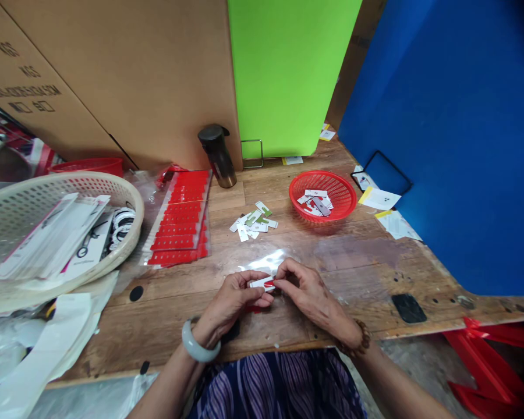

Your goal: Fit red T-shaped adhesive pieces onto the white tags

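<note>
Near the table's front edge, a small white card with red markings (262,283) is held between both hands. My left hand (241,293) grips its left part between thumb and fingers. At the card's right end, my right hand (303,290) pinches with thumb and forefinger, on what looks like a red part. A bit of red shows below my left fingers. Just beyond the hands lies a loose pile of small white and green cards (253,221). Farther right, a red plastic basket (348,201) contains several small white and red cards (317,202).
Red strips in clear plastic (179,218) lie left of the pile, with a dark tumbler (218,157) behind them. A large white basket (133,233) with long cards stands at far left. Green (288,75) and blue boards (454,145) and cardboard (170,75) border the wooden table (166,326).
</note>
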A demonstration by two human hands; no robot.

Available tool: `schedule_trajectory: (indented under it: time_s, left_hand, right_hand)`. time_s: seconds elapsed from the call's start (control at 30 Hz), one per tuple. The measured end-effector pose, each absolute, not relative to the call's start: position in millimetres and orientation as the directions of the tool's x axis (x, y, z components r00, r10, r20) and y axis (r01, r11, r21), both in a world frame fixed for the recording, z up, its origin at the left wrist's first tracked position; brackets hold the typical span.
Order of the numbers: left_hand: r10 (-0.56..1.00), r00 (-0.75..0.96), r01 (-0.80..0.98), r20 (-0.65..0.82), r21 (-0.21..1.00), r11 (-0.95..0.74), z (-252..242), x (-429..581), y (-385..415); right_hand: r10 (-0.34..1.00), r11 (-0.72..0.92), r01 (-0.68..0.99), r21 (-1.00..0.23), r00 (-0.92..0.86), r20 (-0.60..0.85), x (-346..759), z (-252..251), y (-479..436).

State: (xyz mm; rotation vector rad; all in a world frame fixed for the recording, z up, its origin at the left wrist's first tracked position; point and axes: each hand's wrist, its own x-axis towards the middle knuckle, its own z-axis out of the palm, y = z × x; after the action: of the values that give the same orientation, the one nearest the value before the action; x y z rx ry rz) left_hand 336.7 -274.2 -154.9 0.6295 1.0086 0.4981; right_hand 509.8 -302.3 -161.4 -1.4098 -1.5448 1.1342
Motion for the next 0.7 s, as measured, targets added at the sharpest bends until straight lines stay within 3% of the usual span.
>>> schedule_trajectory:
  time_s: [0.27, 0.57, 0.7]
  left_hand:
    - [0.662, 0.42, -0.089, -0.621, 0.697, 0.711, -157, 338, -274]
    - [0.783, 0.31, 0.06, -0.538, 0.834, 0.549, -167, 339, -276]
    - [0.798, 0.293, 0.063, -0.527, 0.843, 0.534, -164, 340, -276]
  right_hand:
    - [0.994, 0.011, 0.33, -0.944, -0.103, -0.025, 508, -164, -303]
    - [0.992, -0.116, 0.287, -0.951, -0.008, -0.123, 499, -162, -306]
    - [0.996, -0.09, 0.315, -0.945, 0.018, -0.089, 497, -161, -310]
